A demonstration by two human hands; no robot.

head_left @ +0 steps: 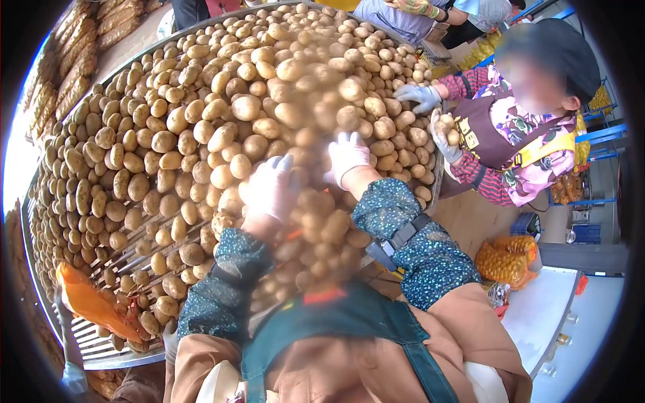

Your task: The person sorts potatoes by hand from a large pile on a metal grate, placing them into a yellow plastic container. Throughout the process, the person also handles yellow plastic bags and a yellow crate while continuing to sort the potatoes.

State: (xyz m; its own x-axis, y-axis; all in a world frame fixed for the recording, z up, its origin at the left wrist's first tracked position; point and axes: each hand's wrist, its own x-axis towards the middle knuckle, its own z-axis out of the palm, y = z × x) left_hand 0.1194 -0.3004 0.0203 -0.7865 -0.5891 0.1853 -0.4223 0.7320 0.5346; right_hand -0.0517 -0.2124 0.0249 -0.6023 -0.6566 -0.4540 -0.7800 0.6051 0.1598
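Left hand [269, 191] and right hand [349, 160], our fingers look loosely spread among potatoes [246, 107]; shoving too hard could send some tumbling!

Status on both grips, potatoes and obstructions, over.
Left grip, right grip: gloved, at the potatoes, hold unclear through blur. Potatoes heaped across slatted table. Co-worker's gloved hand over right side; orange bag lower left.

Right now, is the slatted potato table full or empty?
Mostly full: potatoes cover most of the table, though some slats show.
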